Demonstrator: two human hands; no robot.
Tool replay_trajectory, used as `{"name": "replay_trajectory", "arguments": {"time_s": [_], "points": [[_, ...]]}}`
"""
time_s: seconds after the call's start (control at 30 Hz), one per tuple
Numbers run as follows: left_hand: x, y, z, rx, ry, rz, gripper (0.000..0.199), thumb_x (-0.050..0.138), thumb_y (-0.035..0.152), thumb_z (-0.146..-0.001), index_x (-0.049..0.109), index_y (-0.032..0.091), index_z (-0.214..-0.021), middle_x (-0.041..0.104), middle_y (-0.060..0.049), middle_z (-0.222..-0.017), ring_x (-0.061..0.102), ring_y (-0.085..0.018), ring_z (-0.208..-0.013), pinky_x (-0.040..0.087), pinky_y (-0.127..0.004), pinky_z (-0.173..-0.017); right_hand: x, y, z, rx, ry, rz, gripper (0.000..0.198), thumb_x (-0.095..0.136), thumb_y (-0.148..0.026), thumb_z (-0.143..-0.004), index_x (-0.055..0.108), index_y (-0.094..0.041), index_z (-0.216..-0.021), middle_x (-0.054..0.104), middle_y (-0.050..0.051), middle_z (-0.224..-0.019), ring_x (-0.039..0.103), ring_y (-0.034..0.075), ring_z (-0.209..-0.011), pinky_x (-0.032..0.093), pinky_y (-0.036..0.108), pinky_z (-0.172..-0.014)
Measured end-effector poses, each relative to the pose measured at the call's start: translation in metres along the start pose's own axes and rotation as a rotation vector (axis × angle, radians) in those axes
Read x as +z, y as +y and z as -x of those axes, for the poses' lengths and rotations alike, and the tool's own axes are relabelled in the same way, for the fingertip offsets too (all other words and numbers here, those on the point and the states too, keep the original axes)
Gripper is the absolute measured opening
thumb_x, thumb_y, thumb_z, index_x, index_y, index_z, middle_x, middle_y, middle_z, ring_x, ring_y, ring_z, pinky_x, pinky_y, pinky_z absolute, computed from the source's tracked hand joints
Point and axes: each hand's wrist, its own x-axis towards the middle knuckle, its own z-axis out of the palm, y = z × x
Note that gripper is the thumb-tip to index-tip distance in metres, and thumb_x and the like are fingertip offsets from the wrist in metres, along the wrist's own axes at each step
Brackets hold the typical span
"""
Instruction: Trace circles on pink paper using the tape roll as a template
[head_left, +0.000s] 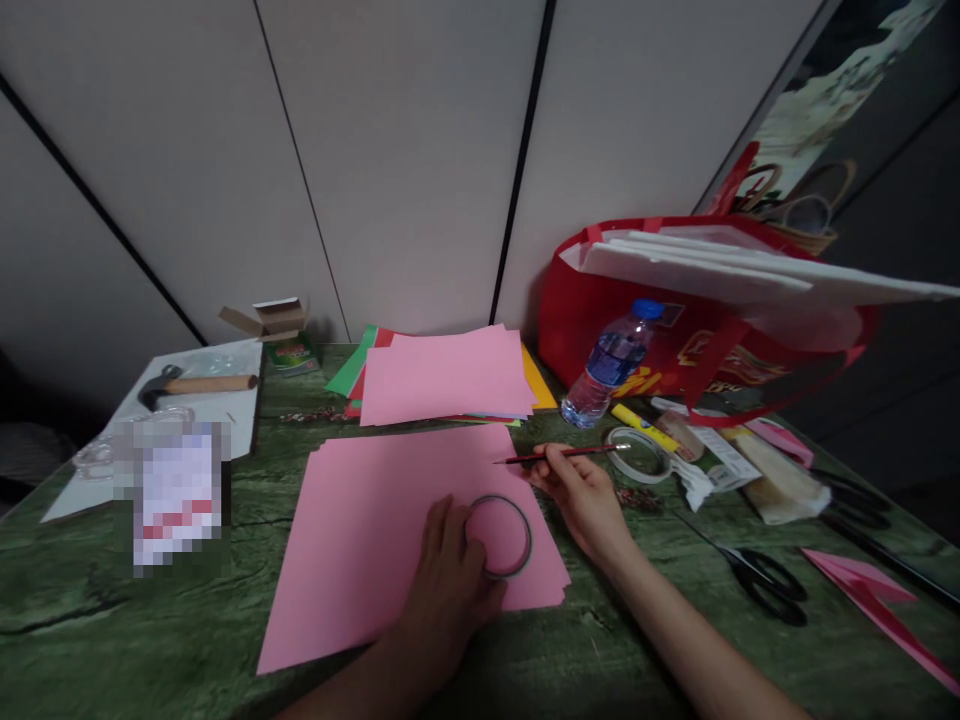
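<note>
A large sheet of pink paper [360, 540] lies flat before me, with other sheet corners showing under it. On its right part rests a thin, dark-edged tape roll [529, 536], a ring with pink paper showing through. My left hand [450, 565] presses on the paper and grips the ring's left edge with thumb and fingers. Above the sheet's right edge, my right hand [581, 498] pinches a dark red and black pencil [596, 450]. Its tip points left, over the upper part of the paper; whether it touches is unclear.
Coloured paper [450, 375] is stacked behind. A water bottle [611, 365], red bag [570, 320], white tape roll [664, 465], yellow glue stick [645, 428] and scissors [765, 585] stand or lie rightward. Leftward are a hammer [210, 383], white board [244, 420] and open box [292, 350].
</note>
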Motion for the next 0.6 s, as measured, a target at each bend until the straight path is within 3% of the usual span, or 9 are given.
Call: {"name": "replay_trajectory", "arguments": {"time_s": [0.2, 0.37, 0.6], "points": [[0.013, 0.002, 0.002, -0.065, 0.108, 0.003, 0.030, 0.071, 0.016, -0.054, 0.051, 0.018, -0.076, 0.052, -0.014, -0.115, 0.044, -0.041, -0.119, 0.041, -0.061, -0.098, 0.015, -0.005, -0.014, 0.107, -0.171, -0.073, 0.028, 0.083, -0.037, -0.064, 0.070, -0.015, -0.075, 0.061, -0.003, -0.058, 0.059, 0.010, -0.057, 0.057, 0.030, -0.072], [0.020, 0.002, 0.005, -0.114, 0.161, 0.011, 0.026, 0.073, 0.025, -0.058, 0.051, 0.019, -0.071, 0.057, -0.012, -0.110, 0.045, -0.039, -0.120, 0.030, -0.063, -0.104, -0.013, 0.023, -0.035, 0.236, -0.146, -0.207, 0.025, 0.083, -0.032, -0.066, 0.070, -0.016, -0.079, 0.067, -0.001, -0.061, 0.064, 0.012, -0.058, 0.058, 0.031, -0.071], [0.013, 0.002, 0.002, -0.097, 0.118, -0.033, 0.027, 0.074, 0.033, -0.061, 0.053, 0.019, -0.070, 0.060, -0.012, -0.107, 0.047, -0.038, -0.118, 0.028, -0.064, -0.103, -0.037, 0.034, -0.049, 0.309, -0.202, -0.334, 0.017, 0.079, -0.030, -0.072, 0.068, -0.019, -0.081, 0.068, -0.004, -0.061, 0.067, 0.012, -0.064, 0.055, 0.035, -0.088]]}}
